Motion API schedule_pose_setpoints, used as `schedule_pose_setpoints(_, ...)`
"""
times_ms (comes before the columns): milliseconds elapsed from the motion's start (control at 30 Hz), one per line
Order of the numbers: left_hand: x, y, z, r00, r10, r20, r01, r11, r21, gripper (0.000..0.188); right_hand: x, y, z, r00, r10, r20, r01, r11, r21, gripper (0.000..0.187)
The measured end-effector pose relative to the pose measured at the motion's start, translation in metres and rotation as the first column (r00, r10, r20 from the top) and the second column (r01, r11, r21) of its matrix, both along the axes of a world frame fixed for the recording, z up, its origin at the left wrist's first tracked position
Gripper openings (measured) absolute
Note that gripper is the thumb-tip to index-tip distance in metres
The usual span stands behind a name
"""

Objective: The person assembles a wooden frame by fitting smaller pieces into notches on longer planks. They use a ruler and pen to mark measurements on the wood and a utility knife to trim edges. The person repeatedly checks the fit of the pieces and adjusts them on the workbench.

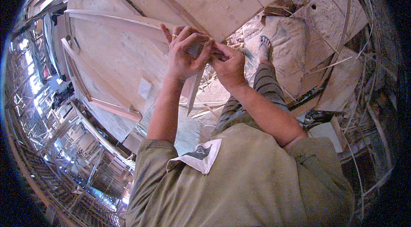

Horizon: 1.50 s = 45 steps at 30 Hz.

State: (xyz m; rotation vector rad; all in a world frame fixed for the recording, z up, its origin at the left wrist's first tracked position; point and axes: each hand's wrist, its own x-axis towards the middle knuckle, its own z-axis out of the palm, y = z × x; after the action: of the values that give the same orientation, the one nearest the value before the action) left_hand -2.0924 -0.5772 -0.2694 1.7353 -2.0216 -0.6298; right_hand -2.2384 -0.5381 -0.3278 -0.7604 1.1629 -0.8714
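My left hand (185, 53) and my right hand (229, 65) meet at the edge of the work surface, near the corner of a large plywood sheet (222, 2). Thumbs and index fingers of both are pinched close together. Whatever lies between the fingertips is too small or hidden to name. The left hand's little finger sticks out to the side, and a ring shows on one finger. A narrow wooden strip (195, 92) slants down below the left hand. Behind that hand, a long curved wooden strip (115, 16) runs along the surface to the left.
On the left, more wooden strips (100, 77) and a small pale square piece (144, 88) lie on the board (107, 51). Shavings and offcuts cover the floor around a dusty sheet (291, 47) by my foot (265, 47). Thin strips (349, 25) lie at the right.
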Motion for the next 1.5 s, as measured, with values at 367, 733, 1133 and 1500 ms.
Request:
schedule_pose_setpoints(367, 0.001, 0.002, -0.007, 0.999, 0.004, 0.047, -0.002, 0.999, -0.037, 0.016, 0.004, 0.002, -0.011, 0.999, 0.042, -0.008, -0.042, 0.999, 0.008, 0.035)
schedule_pose_setpoints(733, -0.011, -0.007, -0.002, 0.986, 0.108, 0.124, -0.113, 0.993, 0.034, 0.020, 0.001, -0.001, -0.014, 0.987, -0.031, 0.157, 0.023, 0.998, 0.053, 0.042)
schedule_pose_setpoints(1133, -0.007, -0.002, 0.001, 0.979, 0.090, 0.185, -0.109, 0.989, 0.097, 0.029, -0.004, -0.001, -0.012, 0.941, 0.037, 0.337, -0.043, 0.999, 0.011, 0.038)
schedule_pose_setpoints(1500, 0.088, 0.159, 0.039, 0.708, 0.687, -0.165, -0.643, 0.723, 0.253, 0.039, -0.005, 0.042, 0.018, 0.994, -0.086, 0.069, 0.073, 0.984, 0.162, 0.056)
